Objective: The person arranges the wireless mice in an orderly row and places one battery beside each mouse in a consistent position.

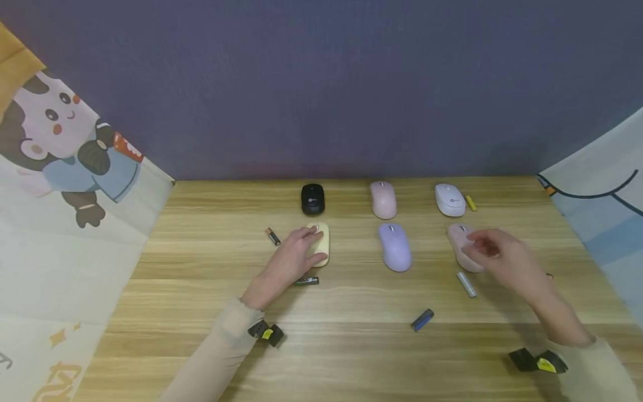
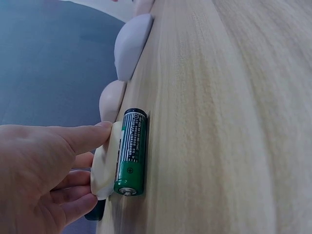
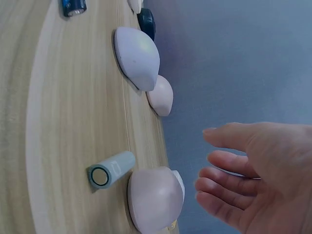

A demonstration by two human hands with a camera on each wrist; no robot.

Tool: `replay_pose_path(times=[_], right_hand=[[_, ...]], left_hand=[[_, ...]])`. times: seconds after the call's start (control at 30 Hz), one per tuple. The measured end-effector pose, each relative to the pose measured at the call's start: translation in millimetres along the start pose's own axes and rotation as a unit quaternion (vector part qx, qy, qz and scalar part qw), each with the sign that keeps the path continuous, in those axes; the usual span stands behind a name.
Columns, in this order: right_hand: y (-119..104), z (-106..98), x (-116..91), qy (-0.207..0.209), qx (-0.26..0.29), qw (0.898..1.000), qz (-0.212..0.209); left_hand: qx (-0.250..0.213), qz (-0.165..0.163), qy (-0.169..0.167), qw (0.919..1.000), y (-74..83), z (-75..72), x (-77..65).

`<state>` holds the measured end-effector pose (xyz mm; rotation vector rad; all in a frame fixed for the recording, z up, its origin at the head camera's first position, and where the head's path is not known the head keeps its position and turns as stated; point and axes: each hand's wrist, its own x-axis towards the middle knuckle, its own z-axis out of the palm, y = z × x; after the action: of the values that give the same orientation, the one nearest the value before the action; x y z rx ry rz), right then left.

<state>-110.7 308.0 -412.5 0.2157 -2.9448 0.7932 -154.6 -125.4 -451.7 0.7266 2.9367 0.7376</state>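
My left hand (image 1: pixel 291 254) grips a pale yellow computer mouse (image 1: pixel 324 248), thumb at its near end and fingers at its far end. Close beside that mouse lies a green and black AA battery (image 2: pixel 130 153), partly behind the hand in the head view. Over on the right, my right hand (image 1: pixel 512 265) hovers by a pink mouse (image 1: pixel 459 237), its fingers loosely bent and holding nothing. The right wrist view shows this hand (image 3: pixel 273 170) apart from the pink mouse (image 3: pixel 156 197). A pale grey battery (image 1: pixel 466 285) lies just in front of that mouse.
Along the back stand a black mouse (image 1: pixel 313 199), another pink mouse (image 1: pixel 384 200) and a white mouse (image 1: pixel 450 200) with a yellow battery (image 1: pixel 470 203) beside it. A lavender mouse (image 1: pixel 395 247) sits mid-table. A blue battery (image 1: pixel 422 320) and a black-and-copper battery (image 1: pixel 273 237) lie loose.
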Motion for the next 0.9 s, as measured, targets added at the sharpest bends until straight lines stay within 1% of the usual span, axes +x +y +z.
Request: replay_pose_path(times=[0.1,0.3,0.47,0.6,0.67,0.8,0.87,0.9], right_hand=[[-1,1,-5,-0.004,-0.007,1.000,-0.009],[-4,4,-12,-0.017,-0.031,0.999,-0.013],[-2,6,-17,-0.020,-0.037,0.998,-0.047],[1,8,-21,-0.042,-0.037,0.996,-0.067],[1,10,-22,-0.064,-0.035,0.995,-0.065],[-1,11,-24,-0.106,-0.028,0.993,-0.040],[-2,11,-25,-0.116,-0.027,0.992,-0.032],[-2,12,-25,-0.113,-0.031,0.992,-0.035]], left_hand=[[-0.001,0.001,0.000,1.0000,0.8,-0.2,0.3],[0.001,-0.005,-0.001,1.0000,0.5,0.9,1.3],[0.003,-0.008,-0.004,1.0000,-0.7,1.9,1.5],[0.003,-0.010,-0.006,0.9999,0.2,1.0,1.2],[0.003,-0.009,-0.006,0.9999,0.4,0.8,1.1],[0.002,-0.004,-0.001,1.0000,0.0,0.9,0.8],[0.001,-0.003,0.000,1.0000,-0.2,0.9,0.6],[0.000,-0.003,0.000,1.0000,-0.2,0.8,0.4]])
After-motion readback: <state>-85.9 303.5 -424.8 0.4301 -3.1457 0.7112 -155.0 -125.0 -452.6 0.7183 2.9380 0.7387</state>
